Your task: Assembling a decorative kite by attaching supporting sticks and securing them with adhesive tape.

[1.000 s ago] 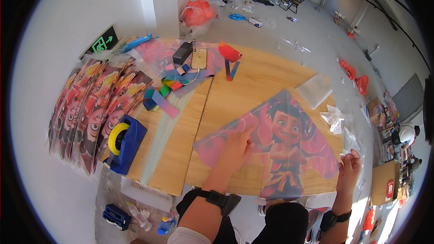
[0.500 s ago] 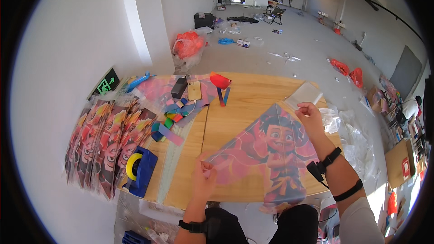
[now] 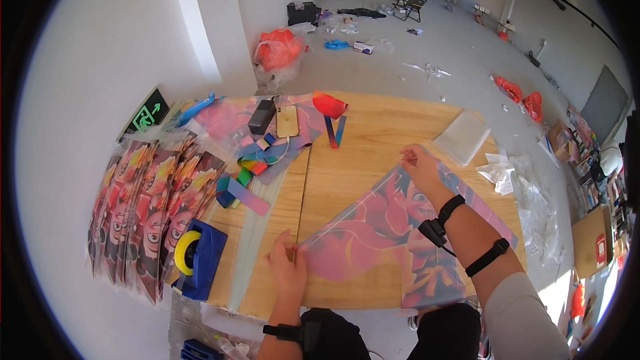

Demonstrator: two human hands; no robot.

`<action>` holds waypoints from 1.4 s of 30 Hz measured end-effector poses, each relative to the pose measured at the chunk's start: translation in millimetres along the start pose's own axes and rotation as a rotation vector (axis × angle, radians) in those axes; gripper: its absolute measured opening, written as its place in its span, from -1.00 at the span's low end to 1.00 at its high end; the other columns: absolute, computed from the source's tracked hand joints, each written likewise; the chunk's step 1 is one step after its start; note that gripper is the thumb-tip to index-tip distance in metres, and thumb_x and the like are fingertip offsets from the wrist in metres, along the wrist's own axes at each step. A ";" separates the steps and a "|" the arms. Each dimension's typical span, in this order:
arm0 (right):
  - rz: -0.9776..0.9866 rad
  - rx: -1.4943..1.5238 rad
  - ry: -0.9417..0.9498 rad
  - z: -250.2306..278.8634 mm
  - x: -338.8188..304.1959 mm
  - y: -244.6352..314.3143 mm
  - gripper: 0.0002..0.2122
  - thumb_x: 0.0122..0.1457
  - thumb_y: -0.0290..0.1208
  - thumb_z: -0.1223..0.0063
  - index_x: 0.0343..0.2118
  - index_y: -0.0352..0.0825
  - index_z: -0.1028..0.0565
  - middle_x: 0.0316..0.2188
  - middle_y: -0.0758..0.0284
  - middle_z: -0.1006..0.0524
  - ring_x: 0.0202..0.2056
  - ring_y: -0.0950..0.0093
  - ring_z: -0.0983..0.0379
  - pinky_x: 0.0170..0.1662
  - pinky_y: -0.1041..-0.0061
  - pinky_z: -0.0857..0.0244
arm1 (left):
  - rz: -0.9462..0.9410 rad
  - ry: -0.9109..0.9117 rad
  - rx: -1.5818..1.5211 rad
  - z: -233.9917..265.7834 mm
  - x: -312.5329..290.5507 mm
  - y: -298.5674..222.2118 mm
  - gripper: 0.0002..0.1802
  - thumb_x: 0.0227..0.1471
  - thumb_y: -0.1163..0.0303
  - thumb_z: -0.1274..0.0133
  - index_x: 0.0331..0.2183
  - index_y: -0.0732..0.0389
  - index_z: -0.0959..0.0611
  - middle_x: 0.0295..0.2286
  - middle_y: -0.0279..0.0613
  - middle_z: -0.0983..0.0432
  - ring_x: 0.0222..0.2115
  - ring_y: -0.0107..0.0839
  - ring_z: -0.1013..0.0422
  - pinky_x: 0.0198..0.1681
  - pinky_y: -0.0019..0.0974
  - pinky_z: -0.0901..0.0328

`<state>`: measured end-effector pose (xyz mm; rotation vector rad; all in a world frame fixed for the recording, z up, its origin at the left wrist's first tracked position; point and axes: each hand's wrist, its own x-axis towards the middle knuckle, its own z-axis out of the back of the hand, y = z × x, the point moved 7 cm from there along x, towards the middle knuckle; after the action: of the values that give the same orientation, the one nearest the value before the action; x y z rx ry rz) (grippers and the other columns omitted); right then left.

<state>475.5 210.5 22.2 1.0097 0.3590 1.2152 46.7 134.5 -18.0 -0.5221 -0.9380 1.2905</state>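
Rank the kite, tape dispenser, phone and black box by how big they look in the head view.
1. Kite
2. Tape dispenser
3. Phone and black box: too alike to rank.

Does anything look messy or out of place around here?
Yes: crumpled clear plastic film lies strewn on the grey floor right of the light wooden table, and a crumpled white scrap sits by its right edge. Both look discarded, unlike the flat clear plastic sheeting nearby.
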 end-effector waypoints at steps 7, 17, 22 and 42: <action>0.008 0.072 0.131 -29.6 9.8 -7.7 -0.80 0.16 -0.55 -0.15 -0.17 -0.29 -0.42 -0.33 0.34 -0.54 -0.33 0.45 -0.60 -0.25 0.43 -0.43 | 0.043 -0.055 -0.060 6.2 2.5 6.0 -0.34 0.01 0.47 -0.24 0.16 0.21 -0.43 -0.38 -0.34 -0.52 -0.28 -0.41 -0.41 0.09 -0.15 0.00; 0.046 -0.107 0.096 -34.5 6.1 -5.7 -0.80 0.14 -0.54 -0.18 -0.21 -0.30 -0.42 -0.33 0.28 -0.59 -0.34 0.36 -0.60 -0.25 0.39 -0.44 | 0.080 -0.022 -0.026 4.6 3.7 2.3 -0.35 0.02 0.48 -0.23 0.16 0.23 -0.43 -0.39 -0.35 -0.50 -0.28 -0.43 -0.39 0.07 -0.20 -0.01; 0.013 -0.089 0.108 -32.4 4.1 -6.8 -0.78 0.12 -0.54 -0.21 -0.20 -0.29 -0.43 -0.33 0.28 -0.59 -0.35 0.38 -0.58 -0.25 0.39 -0.44 | 0.080 -0.021 -0.021 2.5 5.3 0.6 -0.35 0.03 0.48 -0.23 0.16 0.23 -0.43 -0.40 -0.36 -0.49 -0.29 -0.43 -0.39 0.07 -0.20 -0.01; 0.007 0.022 -0.037 -25.7 -3.1 -50.9 -0.78 0.13 -0.49 -0.25 -0.18 -0.31 -0.48 -0.36 0.37 -0.54 -0.33 0.50 -0.42 -0.21 0.48 -0.35 | 0.014 0.009 0.079 -4.1 4.8 1.0 -0.35 0.00 0.44 -0.23 0.14 0.24 -0.44 -0.43 -0.40 -0.49 -0.34 -0.42 -0.38 -0.01 -0.17 -0.04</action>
<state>486.9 219.2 -33.1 1.0521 0.3405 1.1994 49.5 140.1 -19.5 -0.4733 -0.8739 1.3313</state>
